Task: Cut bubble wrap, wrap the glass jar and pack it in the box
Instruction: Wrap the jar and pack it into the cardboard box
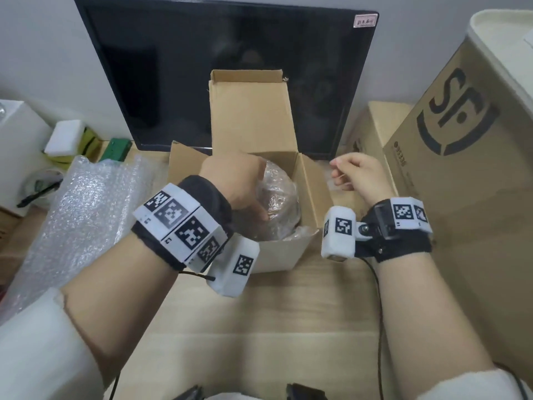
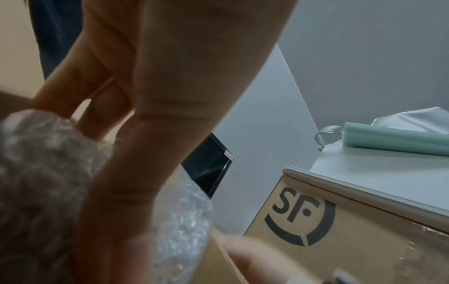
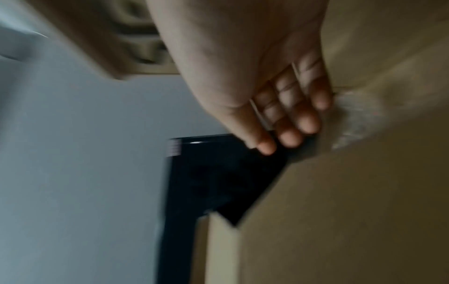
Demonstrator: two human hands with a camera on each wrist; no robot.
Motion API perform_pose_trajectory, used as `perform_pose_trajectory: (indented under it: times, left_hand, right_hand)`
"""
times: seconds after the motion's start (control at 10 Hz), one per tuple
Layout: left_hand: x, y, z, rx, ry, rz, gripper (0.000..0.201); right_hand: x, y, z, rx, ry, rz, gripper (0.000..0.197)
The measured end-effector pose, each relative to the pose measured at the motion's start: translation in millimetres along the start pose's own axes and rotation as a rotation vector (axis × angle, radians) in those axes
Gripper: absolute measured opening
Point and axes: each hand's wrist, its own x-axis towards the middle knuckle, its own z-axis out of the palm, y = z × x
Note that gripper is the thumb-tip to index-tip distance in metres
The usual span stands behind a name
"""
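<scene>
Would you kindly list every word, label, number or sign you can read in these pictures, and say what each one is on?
"SF": the dark logo on the big cardboard box at the right, also clear in the left wrist view.
Small print beside that logo: too small to read.
Pink sticker on the monitor's top corner: blurred, not readable.
Black-and-white square code markers on the wrist bands: patterns, no readable text.
Open small box with the wrapped jar: no text visible.
</scene>
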Motion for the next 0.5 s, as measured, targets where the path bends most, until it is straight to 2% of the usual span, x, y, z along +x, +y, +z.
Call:
perform_pose_trajectory:
  times: [0.1, 0.2, 0.3, 0.4, 0.5]
  left_hand:
    - [2.9, 0.7, 0.0, -0.038, 0.008, -0.007, 0.063]
    - [3.2, -0.5, 2.4, -0.06, 0.033, -0.003, 0.068]
    - [4.1, -3.8, 6.6, -0.061, 0.034, 0.002, 0.071]
    - [2.8, -6.0, 9.3, -0.066, 0.041, -0.011, 0.068]
    - [-0.6, -6.1, 12.2, -0.063, 0.054, -0.02, 0.067]
  right_hand:
    - [19.3, 56.4, 13.0, -0.036, -0.293, 0.239, 0.032]
    - [16.4, 83.3, 25.1, -0.103, -0.501, 0.302, 0.054]
    - [5.6, 100.8, 33.5, -0.109, -0.381, 0.463, 0.044]
    - [-9.1, 117.6, 41.3, -0.417, -0.231, 0.334, 0.043]
    - [-3.2, 152.0, 50.9, -0.63, -0.186, 0.194, 0.038]
